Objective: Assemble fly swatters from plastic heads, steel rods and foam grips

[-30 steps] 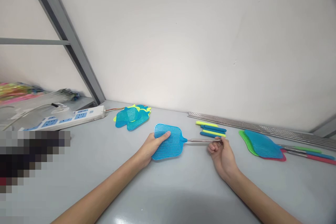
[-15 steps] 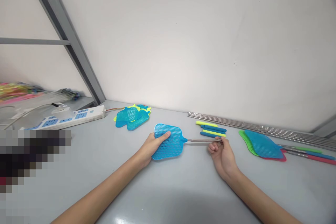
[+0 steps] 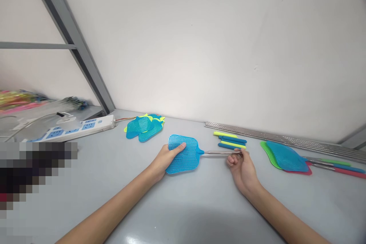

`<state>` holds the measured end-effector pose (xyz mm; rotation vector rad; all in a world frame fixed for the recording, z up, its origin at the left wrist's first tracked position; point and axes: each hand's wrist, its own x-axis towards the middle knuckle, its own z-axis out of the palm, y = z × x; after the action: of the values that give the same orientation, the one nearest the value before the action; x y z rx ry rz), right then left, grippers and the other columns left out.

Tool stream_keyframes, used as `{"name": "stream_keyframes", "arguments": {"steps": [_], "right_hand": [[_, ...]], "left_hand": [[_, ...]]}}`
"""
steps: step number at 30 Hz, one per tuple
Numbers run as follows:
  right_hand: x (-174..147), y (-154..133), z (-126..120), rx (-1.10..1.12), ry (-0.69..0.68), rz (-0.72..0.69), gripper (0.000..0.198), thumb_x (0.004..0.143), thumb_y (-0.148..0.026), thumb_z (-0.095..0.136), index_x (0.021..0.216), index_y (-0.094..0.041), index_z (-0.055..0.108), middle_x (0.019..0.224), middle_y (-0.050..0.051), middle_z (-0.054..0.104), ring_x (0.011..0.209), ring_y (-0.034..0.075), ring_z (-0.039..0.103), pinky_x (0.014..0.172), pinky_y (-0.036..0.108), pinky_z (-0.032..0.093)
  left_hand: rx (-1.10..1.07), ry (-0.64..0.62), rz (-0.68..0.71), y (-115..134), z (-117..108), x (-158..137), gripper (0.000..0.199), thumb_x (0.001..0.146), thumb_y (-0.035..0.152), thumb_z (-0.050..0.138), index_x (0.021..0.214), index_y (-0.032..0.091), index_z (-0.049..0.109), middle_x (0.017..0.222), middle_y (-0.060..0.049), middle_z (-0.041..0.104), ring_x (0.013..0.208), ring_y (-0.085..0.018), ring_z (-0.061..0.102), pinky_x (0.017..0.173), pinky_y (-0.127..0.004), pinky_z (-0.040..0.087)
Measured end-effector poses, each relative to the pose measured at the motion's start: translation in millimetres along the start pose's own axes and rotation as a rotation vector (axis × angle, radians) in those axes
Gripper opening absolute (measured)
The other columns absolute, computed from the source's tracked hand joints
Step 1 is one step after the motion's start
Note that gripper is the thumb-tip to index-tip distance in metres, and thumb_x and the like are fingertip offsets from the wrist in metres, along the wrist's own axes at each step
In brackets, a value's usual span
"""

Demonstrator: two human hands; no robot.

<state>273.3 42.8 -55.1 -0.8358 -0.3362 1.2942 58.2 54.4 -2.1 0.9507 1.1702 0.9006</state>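
Observation:
My left hand (image 3: 168,160) is closed on the blue perforated head of a fly swatter (image 3: 188,158), thumb on top. A thin metal rod (image 3: 219,153) runs rightward from the head's neck. Near its far end, my right hand (image 3: 241,167) pinches the rod between thumb and fingers. Just beyond the right hand lie several blue and yellow grip sleeves (image 3: 228,140). To the right are finished-looking swatters with a blue head (image 3: 288,156), a green one and a red one, each with metal shaft and coloured handle.
Several loose swatter heads (image 3: 145,126) lie piled at the back left. Long metal rods (image 3: 268,136) lie along the wall at the back right. A white power strip (image 3: 100,123) with a plug and cables is at left, near a grey metal frame (image 3: 85,61).

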Motion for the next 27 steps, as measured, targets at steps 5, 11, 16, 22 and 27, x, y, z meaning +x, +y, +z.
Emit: {"name": "stream_keyframes", "arguments": {"steps": [5, 11, 16, 22, 27], "right_hand": [[0.2, -0.1, 0.0, -0.002, -0.005, -0.001, 0.016, 0.074, -0.035, 0.042, 0.068, -0.020, 0.044, 0.041, -0.007, 0.032, 0.043, 0.008, 0.036, 0.042, 0.020, 0.030], [1.6, 0.3, -0.6, -0.007, -0.003, -0.003, 0.017, 0.073, -0.036, 0.042, 0.068, -0.020, 0.043, 0.041, -0.007, 0.031, 0.042, 0.008, 0.036, 0.042, 0.021, 0.030], [1.6, 0.5, -0.6, -0.012, -0.006, -0.005, 0.017, 0.073, -0.036, 0.042, 0.068, -0.020, 0.044, 0.041, -0.007, 0.031, 0.042, 0.008, 0.036, 0.042, 0.021, 0.030], [1.1, 0.4, -0.3, -0.019, -0.006, -0.007, 0.018, 0.073, -0.037, 0.042, 0.068, -0.020, 0.043, 0.041, -0.007, 0.031, 0.041, 0.009, 0.037, 0.042, 0.021, 0.030], [0.9, 0.3, -0.3, -0.009, -0.005, -0.003, 0.017, 0.073, -0.036, 0.042, 0.068, -0.020, 0.044, 0.041, -0.007, 0.031, 0.042, 0.008, 0.036, 0.042, 0.020, 0.030]], "left_hand": [[-0.002, 0.004, -0.006, -0.6, 0.0, 0.4, 0.042, 0.062, 0.042, 0.058, 0.091, 0.012, 0.057, 0.086, -0.012, 0.064, 0.078, -0.023, 0.060, 0.071, -0.033, 0.046], [0.006, -0.010, -0.016, -2.3, -2.5, 3.0, 0.042, 0.061, 0.043, 0.058, 0.090, 0.012, 0.057, 0.087, -0.012, 0.064, 0.079, -0.023, 0.059, 0.070, -0.032, 0.047], [0.006, -0.015, -0.006, -1.5, -2.1, 2.0, 0.043, 0.061, 0.043, 0.058, 0.090, 0.012, 0.057, 0.087, -0.012, 0.064, 0.079, -0.023, 0.059, 0.071, -0.032, 0.046], [0.009, -0.004, 0.000, -2.1, -2.0, 1.9, 0.041, 0.062, 0.043, 0.058, 0.089, 0.012, 0.057, 0.087, -0.011, 0.064, 0.079, -0.022, 0.059, 0.071, -0.032, 0.046], [0.027, -0.018, 0.015, -3.1, -2.8, 2.4, 0.041, 0.063, 0.043, 0.057, 0.090, 0.012, 0.056, 0.086, -0.011, 0.064, 0.080, -0.022, 0.059, 0.071, -0.032, 0.046]]}}
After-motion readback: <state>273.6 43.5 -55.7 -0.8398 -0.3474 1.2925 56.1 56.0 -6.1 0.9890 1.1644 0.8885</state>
